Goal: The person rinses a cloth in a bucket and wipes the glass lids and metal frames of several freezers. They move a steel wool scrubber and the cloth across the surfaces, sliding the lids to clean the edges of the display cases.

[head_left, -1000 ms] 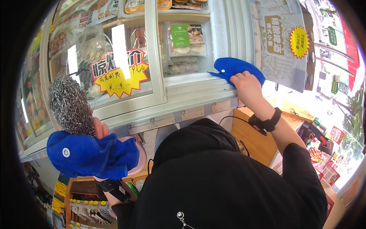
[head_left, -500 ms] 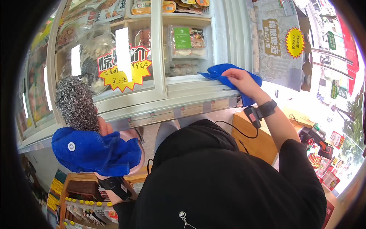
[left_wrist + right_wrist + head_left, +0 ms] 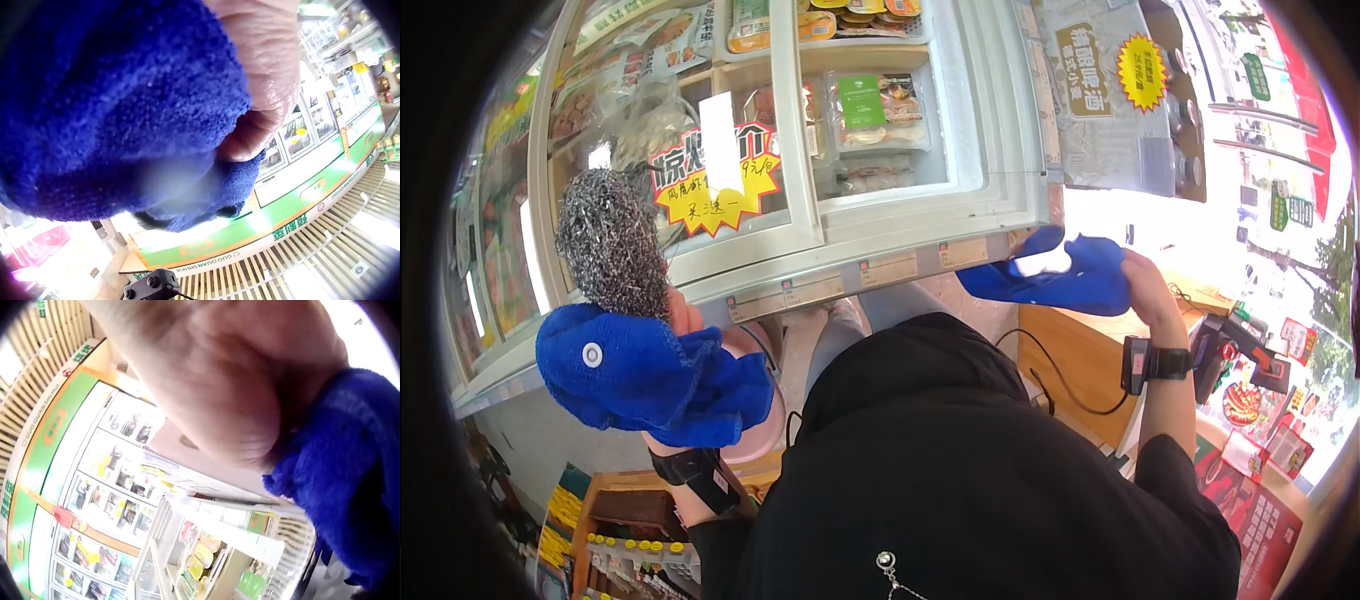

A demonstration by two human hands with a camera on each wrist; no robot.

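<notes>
In the head view my left hand point(image 3: 685, 312) grips a blue towel point(image 3: 645, 375) with a white round eyelet, bunched over most of the hand. A grey steel-wool scrubber point(image 3: 612, 240) stands up from the same grasp. The thumb side of that hand presses into the towel folds in the left wrist view. My right hand point(image 3: 1150, 290) pinches one end of a blue cloth point(image 3: 1055, 285), which hangs folded in the air just off the freezer's point(image 3: 1000, 215) front right corner. Its curled fingers bunch the cloth in the right wrist view.
A sliding glass lid with a yellow price sign point(image 3: 720, 190) covers part of the freezer, where food packs point(image 3: 880, 110) lie. A plastic-wrapped drinks carton point(image 3: 1110, 110) sits to its right. A wooden counter point(image 3: 1065, 365) and a shelf rack point(image 3: 640, 540) are close to the body.
My right hand has wiped along the freezer's front rim, then moved right and toward me, lifting the cloth off the edge. The left hand keeps hold of its towel and scrubber.
</notes>
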